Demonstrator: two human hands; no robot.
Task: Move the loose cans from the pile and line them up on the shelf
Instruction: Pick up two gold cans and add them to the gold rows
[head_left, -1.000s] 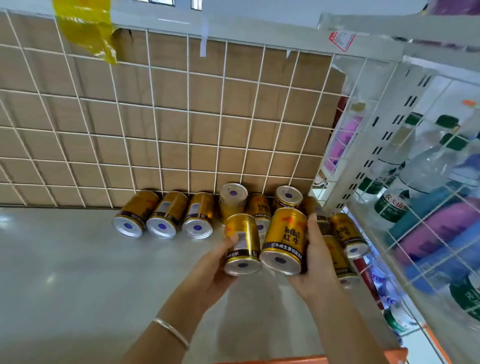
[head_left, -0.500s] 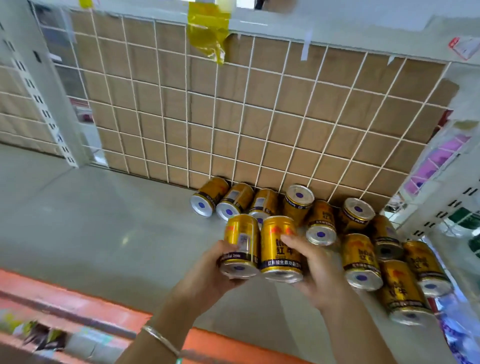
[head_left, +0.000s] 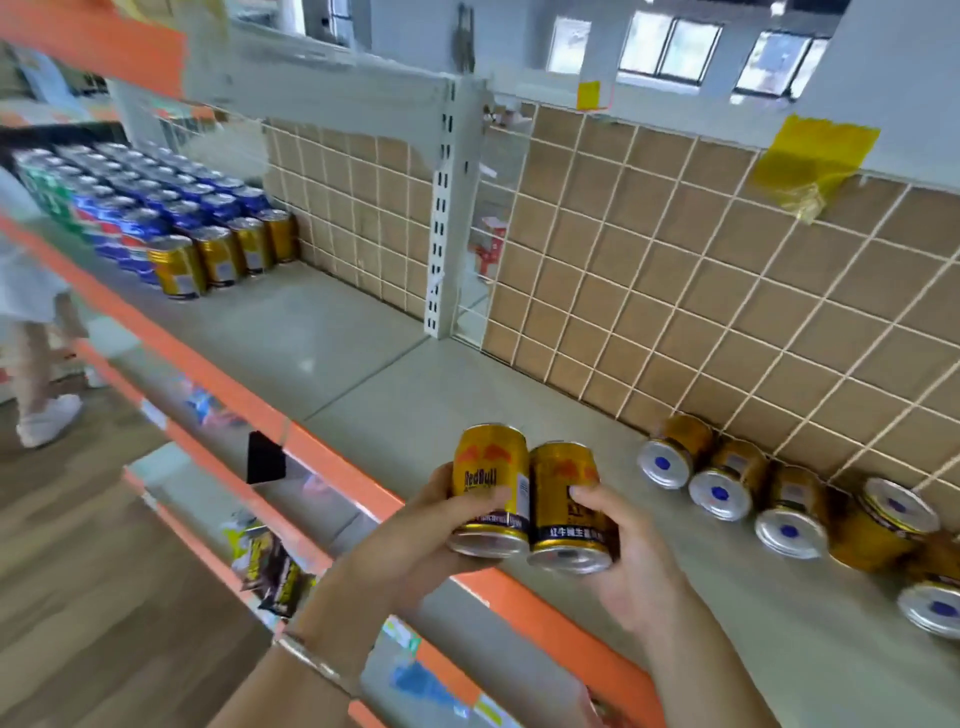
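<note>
Loose cans (head_left: 727, 483) lie tipped on their sides along the shelf (head_left: 363, 353), against its grid back panel (head_left: 675, 270) at the right. Well to the left stands a row of upright gold cans (head_left: 223, 254), probably the line being built. Each hand grips one gold can, upright and touching, likely to set both down together: the left hand (head_left: 415, 530) curled round the RedBull can (head_left: 491, 483), the right hand (head_left: 628, 564) round the second can (head_left: 563, 493).

The held cans (head_left: 491, 483) are glossy gold metal with bright silver rims. The pile (head_left: 795, 493), right of the post (head_left: 441, 218), has the same shine and smooth silver ends. The post looks like white painted metal. The shelf (head_left: 363, 364) is smooth and matt. The board (head_left: 691, 270) right of the post is matt brown, like cardboard. The tape (head_left: 815, 161) is glossy yellow plastic. The bracelet (head_left: 311, 657) is shiny metal.
</note>
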